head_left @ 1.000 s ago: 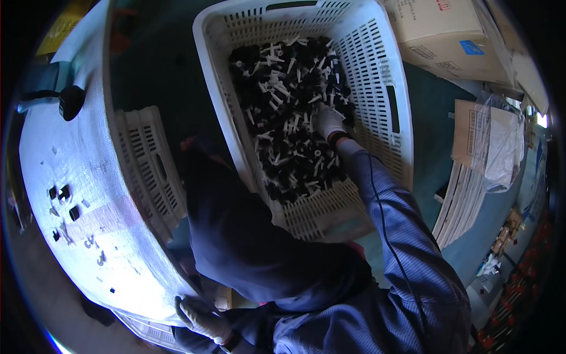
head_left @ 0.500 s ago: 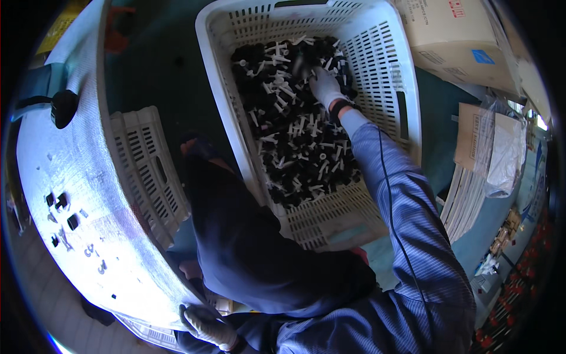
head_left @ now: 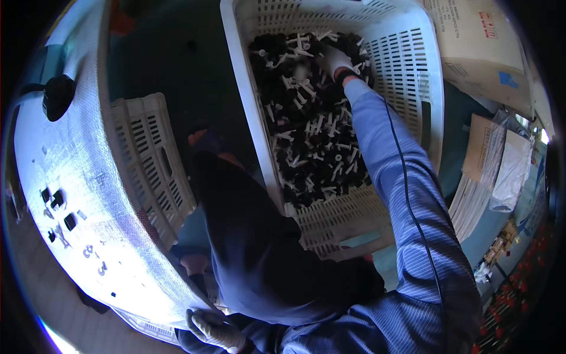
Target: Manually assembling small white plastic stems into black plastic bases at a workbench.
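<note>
My right hand, in a pale glove, reaches into the far part of a large white slatted crate. Its fingers are down among a heap of small black pieces and white stem-shaped plastic parts, hidden and blurred. A pale smear shows over the heap beside this hand; I cannot make out what it is. At the lower edge, my left hand, gloved too, is curled at the rim of the white-covered table.
Small black and clear pieces lie scattered on the table, with a black lamp-like object farther up. A second white crate stands between table and leg. Cardboard boxes and stacked flat cardboard line the right side.
The view has shifted, so the crate appears farther right. My right hand has reached farther toward the crate's far end and deeper into the heap. My left hand stays at the table rim.
</note>
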`<state>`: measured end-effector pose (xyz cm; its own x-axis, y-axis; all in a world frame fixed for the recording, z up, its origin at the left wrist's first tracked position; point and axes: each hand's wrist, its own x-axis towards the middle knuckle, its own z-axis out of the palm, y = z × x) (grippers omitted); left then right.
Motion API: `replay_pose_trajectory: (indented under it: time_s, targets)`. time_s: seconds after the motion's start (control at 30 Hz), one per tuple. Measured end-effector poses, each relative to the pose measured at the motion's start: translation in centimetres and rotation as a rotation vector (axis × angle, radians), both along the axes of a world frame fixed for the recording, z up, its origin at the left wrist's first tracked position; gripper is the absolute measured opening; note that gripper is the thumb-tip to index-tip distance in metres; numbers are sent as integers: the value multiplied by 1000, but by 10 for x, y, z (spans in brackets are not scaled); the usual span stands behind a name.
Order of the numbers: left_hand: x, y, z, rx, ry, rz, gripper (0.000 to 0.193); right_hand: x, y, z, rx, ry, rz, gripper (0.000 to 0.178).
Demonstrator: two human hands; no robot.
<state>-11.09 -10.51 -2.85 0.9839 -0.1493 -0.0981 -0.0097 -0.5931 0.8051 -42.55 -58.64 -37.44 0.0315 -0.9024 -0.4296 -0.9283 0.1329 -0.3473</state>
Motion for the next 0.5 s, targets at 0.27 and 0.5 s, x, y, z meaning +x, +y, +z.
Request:
replay_pose_trajectory:
  time_s: [0.27,0.5]
  targets:
    - [14,34,-3,37,-1,-155,40,-14,65,22,127,-184,-114,58]
    - [14,36,-13,15,14,-117,41,-47,94,3,88,-144,-192,67]
